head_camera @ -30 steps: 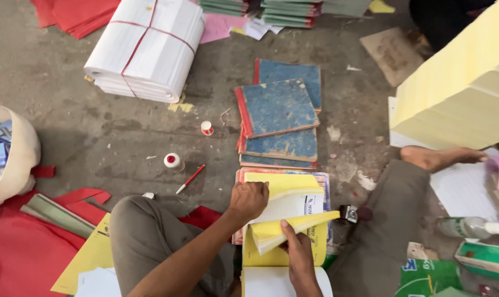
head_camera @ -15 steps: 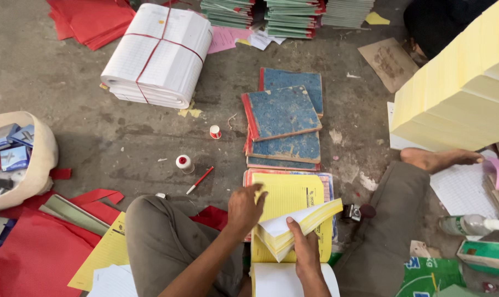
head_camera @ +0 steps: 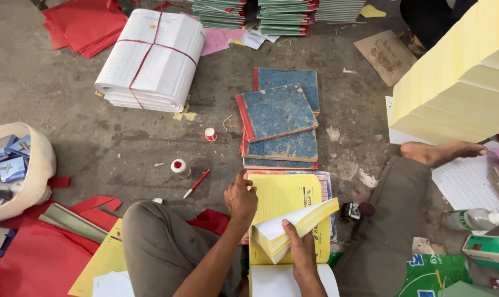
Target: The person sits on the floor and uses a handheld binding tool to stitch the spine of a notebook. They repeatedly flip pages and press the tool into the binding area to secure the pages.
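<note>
Head view, going left to right: at nine o'clock a white sack (head_camera: 37, 165) of small blue boxes sits on the concrete floor (head_camera: 95, 126), with red sheets (head_camera: 35, 258) below it. Toward eleven o'clock lies a bundle of ruled paper (head_camera: 150, 60) tied with red tape; nearer the knee stand a small white bottle (head_camera: 179, 167) and a red pen (head_camera: 196, 183).

At six o'clock the left hand (head_camera: 240, 199) presses flat, fingers spread, on the upper left corner of the yellow pad (head_camera: 285, 203). The right hand (head_camera: 300, 250) has its fingers closed around a lifted wad of the pad's leaves (head_camera: 299, 220). Compared with a second ago, that wad is thicker and raised higher, fanned toward three o'clock, so the leafing through the pad has moved deeper into it.

Above, at twelve o'clock, blue-covered books (head_camera: 280, 118) are stacked. At two o'clock rises a tall yellow paper stack (head_camera: 458, 82); a bare foot (head_camera: 442, 153) rests beneath it.
</note>
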